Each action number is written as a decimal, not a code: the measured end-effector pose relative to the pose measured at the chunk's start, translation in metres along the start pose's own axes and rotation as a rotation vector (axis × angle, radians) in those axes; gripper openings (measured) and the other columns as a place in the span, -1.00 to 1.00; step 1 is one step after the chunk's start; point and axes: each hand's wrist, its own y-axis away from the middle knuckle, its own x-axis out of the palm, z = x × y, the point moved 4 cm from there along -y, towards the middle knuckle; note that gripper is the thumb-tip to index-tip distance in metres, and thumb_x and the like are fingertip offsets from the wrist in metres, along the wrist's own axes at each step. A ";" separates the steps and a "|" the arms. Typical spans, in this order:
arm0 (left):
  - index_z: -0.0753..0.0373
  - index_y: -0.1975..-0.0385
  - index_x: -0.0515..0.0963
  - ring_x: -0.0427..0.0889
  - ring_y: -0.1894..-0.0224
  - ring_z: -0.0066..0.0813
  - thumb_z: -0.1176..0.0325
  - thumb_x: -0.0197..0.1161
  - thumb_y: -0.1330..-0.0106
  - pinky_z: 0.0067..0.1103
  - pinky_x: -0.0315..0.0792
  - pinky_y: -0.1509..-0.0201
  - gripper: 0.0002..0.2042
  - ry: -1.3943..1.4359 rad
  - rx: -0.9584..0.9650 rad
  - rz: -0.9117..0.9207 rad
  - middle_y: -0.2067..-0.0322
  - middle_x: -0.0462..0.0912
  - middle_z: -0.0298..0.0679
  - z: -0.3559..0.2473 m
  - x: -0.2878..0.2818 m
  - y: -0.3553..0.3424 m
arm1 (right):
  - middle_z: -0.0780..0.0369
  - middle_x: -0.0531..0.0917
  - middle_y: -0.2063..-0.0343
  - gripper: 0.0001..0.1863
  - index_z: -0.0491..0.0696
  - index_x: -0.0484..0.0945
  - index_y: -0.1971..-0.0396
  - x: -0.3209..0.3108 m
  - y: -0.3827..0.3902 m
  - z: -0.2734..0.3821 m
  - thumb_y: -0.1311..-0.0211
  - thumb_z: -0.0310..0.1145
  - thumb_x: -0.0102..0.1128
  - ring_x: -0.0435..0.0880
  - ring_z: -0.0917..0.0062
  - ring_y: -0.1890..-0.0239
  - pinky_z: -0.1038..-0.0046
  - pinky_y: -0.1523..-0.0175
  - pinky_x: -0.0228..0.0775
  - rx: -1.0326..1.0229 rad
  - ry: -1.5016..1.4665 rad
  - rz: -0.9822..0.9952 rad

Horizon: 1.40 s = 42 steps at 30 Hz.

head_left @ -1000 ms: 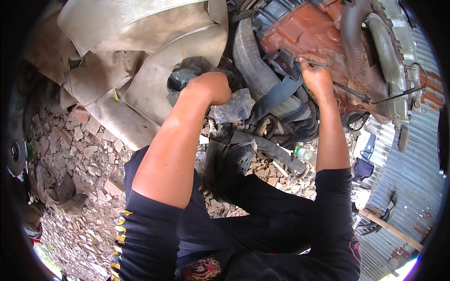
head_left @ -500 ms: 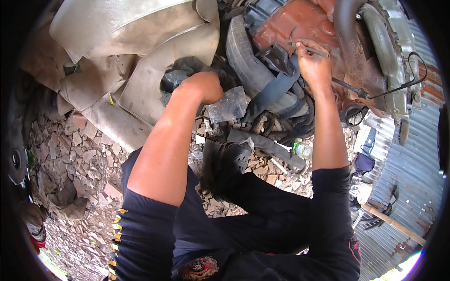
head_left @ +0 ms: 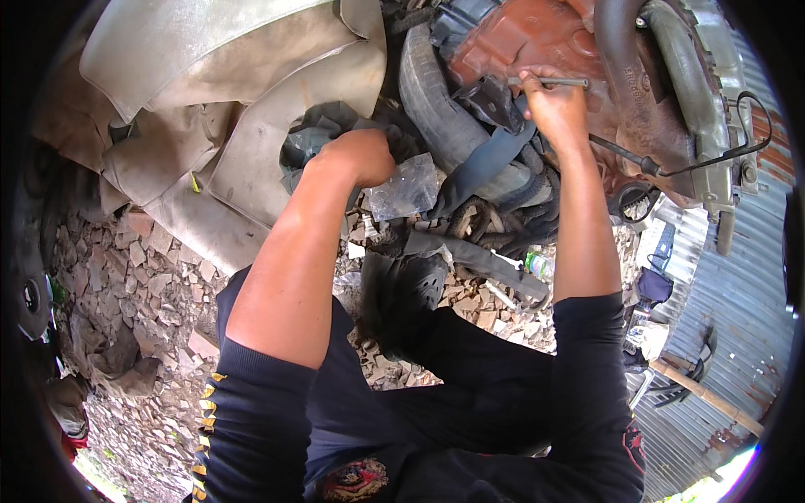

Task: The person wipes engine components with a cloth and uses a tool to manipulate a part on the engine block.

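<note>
My right hand [head_left: 557,111] is closed, pinching a short thin grey metal rod [head_left: 572,82] close to the red-brown engine [head_left: 524,38]. The rod lies nearly level across my fingers, its tip pointing left. Just below it are a dark angular part [head_left: 489,102] and a bluish-grey rubber strip [head_left: 490,163]. My left hand [head_left: 360,158] is curled shut over a crumpled dark sheet [head_left: 306,138]. Its fingertips are hidden, so I cannot make out what they grip. Beside it lies a clear plastic bag [head_left: 404,189].
Large beige sheets [head_left: 285,109] cover the upper left. A worn tyre [head_left: 436,96] stands between my hands. Broken stones [head_left: 159,285] cover the ground. A thin dark cable [head_left: 717,159] loops beside the engine's pipes, and corrugated metal sheeting [head_left: 721,310] lies at the right.
The rod in my right hand has swung from a downward slant to nearly level, and its left end shows more. My left hand stays curled in about the same place.
</note>
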 end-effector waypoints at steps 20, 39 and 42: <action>0.32 -0.08 0.49 0.49 -0.15 -0.03 0.43 0.03 -0.15 -0.31 0.40 -0.19 -0.56 -0.004 -0.008 -0.036 -0.09 0.51 0.06 -0.004 -0.007 0.014 | 0.20 0.69 0.56 -0.78 -0.02 0.69 0.33 0.010 -0.007 -0.001 -0.18 -0.23 0.17 0.68 0.54 0.60 0.44 0.35 0.51 0.052 -0.020 0.053; 0.34 -0.15 0.41 0.44 -0.20 -0.04 0.39 0.04 -0.14 -0.36 0.33 -0.26 -0.50 -0.041 0.010 0.015 -0.13 0.46 0.10 -0.006 -0.003 0.003 | 0.25 0.68 0.53 -0.78 -0.12 0.64 0.27 0.003 -0.003 -0.032 -0.21 -0.28 0.24 0.56 0.62 0.67 0.54 0.51 0.45 0.096 -0.332 -0.021; 0.34 -0.16 0.40 0.44 -0.20 -0.04 0.39 0.05 -0.13 -0.36 0.33 -0.26 -0.48 -0.051 0.022 0.037 -0.13 0.46 0.10 -0.006 -0.002 0.000 | 0.26 0.65 0.60 -0.77 -0.11 0.65 0.30 0.014 0.003 -0.031 -0.20 -0.25 0.24 0.56 0.61 0.69 0.53 0.52 0.43 0.119 -0.321 0.015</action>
